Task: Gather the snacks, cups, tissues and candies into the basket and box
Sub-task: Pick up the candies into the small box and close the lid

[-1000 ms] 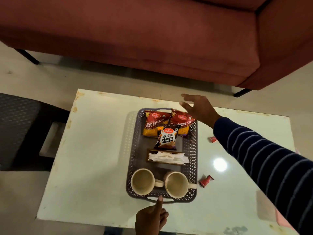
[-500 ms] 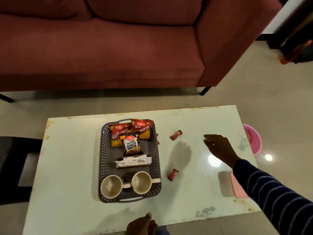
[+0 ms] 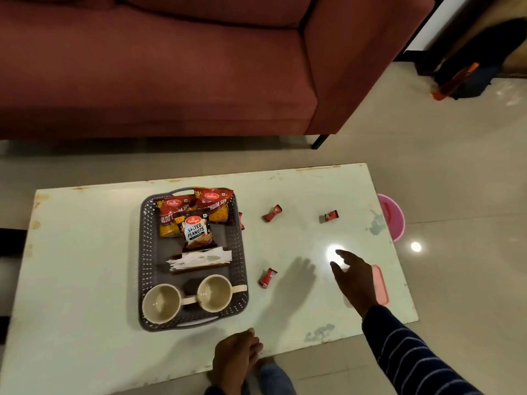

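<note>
A dark perforated basket [image 3: 145,260] stands on the pale table [image 3: 85,252]. It holds two red snack packs [image 3: 171,218], a salted peanuts pack [image 3: 196,232], white tissues [image 3: 199,259] and two cream cups [image 3: 161,303]. Three red candies lie loose on the table: one near the basket's right side [image 3: 267,277], one farther back [image 3: 271,213] and one toward the right [image 3: 330,216]. A fourth red candy [image 3: 241,220] peeks from behind the basket's right wall. My right hand [image 3: 352,276] hovers open above the table, right of the nearest candy. My left hand [image 3: 235,356] rests at the table's front edge, holding nothing.
A flat pink lid or box [image 3: 380,285] lies on the table under my right wrist. A pink tub [image 3: 392,218] stands on the floor beyond the table's right edge. A red sofa [image 3: 171,67] runs along the back. Dark bags [image 3: 479,61] sit at the far right.
My right hand has left the basket's far end and swung right and toward me over the table. The view has shifted right, bringing more candies and the pink tub into sight.
</note>
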